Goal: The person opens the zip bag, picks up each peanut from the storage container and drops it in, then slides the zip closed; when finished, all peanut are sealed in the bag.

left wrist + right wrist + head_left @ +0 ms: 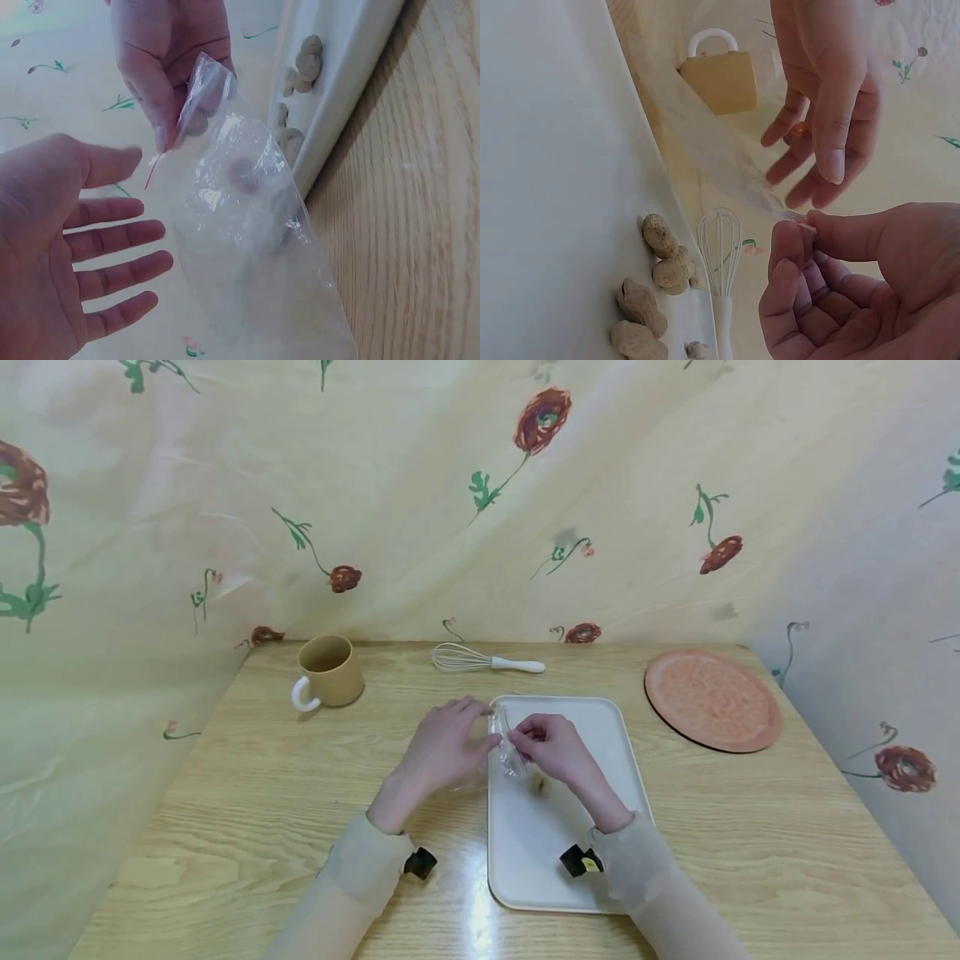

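Note:
A clear plastic zip bag (240, 225) with a red line along its mouth hangs from my right hand (553, 747), which pinches it at the top edge between thumb and index finger. Beside the bag's mouth is my left hand (447, 739), its fingers spread and nearly straight; in the left wrist view they appear apart from the bag. No contents can be made out in the bag. Several unshelled peanuts (660, 236) lie on the white tray (540, 860) below the right hand. From the head view, the hands hide most of them.
A tan mug (341, 677) with a white handle stands at the back left. Behind the tray lies a whisk (517, 665), and a round pinkish-brown board (712, 697) lies at the right. Floral cloth (420, 485) hangs behind the wooden table (247, 827).

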`<state>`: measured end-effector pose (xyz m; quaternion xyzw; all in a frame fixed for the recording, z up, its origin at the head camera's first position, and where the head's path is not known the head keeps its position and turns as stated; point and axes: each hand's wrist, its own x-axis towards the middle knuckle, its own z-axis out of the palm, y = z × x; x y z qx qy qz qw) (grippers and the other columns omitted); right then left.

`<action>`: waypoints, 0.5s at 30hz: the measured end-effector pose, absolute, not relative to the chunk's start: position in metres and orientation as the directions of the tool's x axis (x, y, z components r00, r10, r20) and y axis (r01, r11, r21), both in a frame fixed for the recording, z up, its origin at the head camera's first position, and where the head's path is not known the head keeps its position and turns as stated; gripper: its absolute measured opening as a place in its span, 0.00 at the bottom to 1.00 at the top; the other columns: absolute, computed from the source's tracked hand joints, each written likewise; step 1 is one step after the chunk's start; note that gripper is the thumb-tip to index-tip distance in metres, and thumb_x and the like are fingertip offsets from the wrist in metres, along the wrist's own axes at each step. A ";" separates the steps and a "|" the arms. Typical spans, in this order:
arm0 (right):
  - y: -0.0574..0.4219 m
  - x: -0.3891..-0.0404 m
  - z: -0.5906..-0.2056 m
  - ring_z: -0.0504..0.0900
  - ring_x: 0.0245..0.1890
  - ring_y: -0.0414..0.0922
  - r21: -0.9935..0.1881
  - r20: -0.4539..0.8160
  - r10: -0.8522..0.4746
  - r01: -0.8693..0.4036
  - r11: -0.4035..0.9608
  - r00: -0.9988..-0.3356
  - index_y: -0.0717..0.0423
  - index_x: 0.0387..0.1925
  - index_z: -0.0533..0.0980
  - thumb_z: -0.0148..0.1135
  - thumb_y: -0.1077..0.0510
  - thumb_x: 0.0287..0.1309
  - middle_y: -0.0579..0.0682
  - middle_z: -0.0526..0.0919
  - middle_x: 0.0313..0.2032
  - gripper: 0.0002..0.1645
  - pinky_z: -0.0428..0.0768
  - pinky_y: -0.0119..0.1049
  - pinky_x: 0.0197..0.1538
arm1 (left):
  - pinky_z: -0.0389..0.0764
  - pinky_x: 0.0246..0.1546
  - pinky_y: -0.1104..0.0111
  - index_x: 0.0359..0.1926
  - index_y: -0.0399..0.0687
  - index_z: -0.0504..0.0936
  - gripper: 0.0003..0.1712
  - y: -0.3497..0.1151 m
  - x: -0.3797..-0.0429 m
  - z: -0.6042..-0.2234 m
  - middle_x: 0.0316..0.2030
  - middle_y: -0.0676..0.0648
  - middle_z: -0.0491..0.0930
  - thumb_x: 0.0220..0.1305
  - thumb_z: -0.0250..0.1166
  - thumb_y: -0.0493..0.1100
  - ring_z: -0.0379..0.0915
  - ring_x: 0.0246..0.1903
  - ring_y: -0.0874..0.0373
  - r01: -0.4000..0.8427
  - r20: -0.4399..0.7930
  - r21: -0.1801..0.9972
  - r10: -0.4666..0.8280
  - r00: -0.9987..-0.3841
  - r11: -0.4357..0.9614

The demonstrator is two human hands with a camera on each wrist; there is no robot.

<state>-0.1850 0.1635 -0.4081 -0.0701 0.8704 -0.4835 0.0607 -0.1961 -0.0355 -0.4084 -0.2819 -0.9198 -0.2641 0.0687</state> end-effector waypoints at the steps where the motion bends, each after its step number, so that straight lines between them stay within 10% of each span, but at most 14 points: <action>1: 0.163 -0.184 -0.408 0.77 0.23 0.43 -0.849 -0.033 -0.183 -0.069 0.524 -0.983 0.65 0.33 0.81 0.62 0.62 0.67 0.52 0.81 0.23 0.09 0.73 0.33 0.26 | 0.77 0.50 0.58 0.54 0.47 0.81 0.20 -0.035 -0.196 -0.408 0.49 0.50 0.82 0.69 0.64 0.53 0.78 0.49 0.52 0.541 0.276 0.473 0.466 -0.841 0.696; 7: 0.161 -0.182 -0.407 0.79 0.23 0.49 -0.857 -0.007 -0.184 -0.089 0.507 -0.983 0.64 0.32 0.80 0.63 0.61 0.66 0.52 0.81 0.23 0.09 0.73 0.32 0.25 | 0.74 0.26 0.70 0.36 0.45 0.84 0.08 -0.034 -0.193 -0.403 0.27 0.54 0.79 0.70 0.63 0.44 0.72 0.25 0.60 0.445 0.241 0.708 0.404 -0.882 0.548; 15: 0.156 -0.180 -0.409 0.80 0.24 0.47 -0.870 0.015 -0.219 -0.120 0.477 -0.976 0.64 0.34 0.80 0.64 0.60 0.66 0.50 0.81 0.23 0.09 0.74 0.32 0.25 | 0.72 0.22 0.69 0.36 0.39 0.85 0.18 -0.033 -0.192 -0.405 0.29 0.39 0.83 0.74 0.59 0.49 0.72 0.21 0.60 0.258 0.070 0.879 0.427 -0.902 0.402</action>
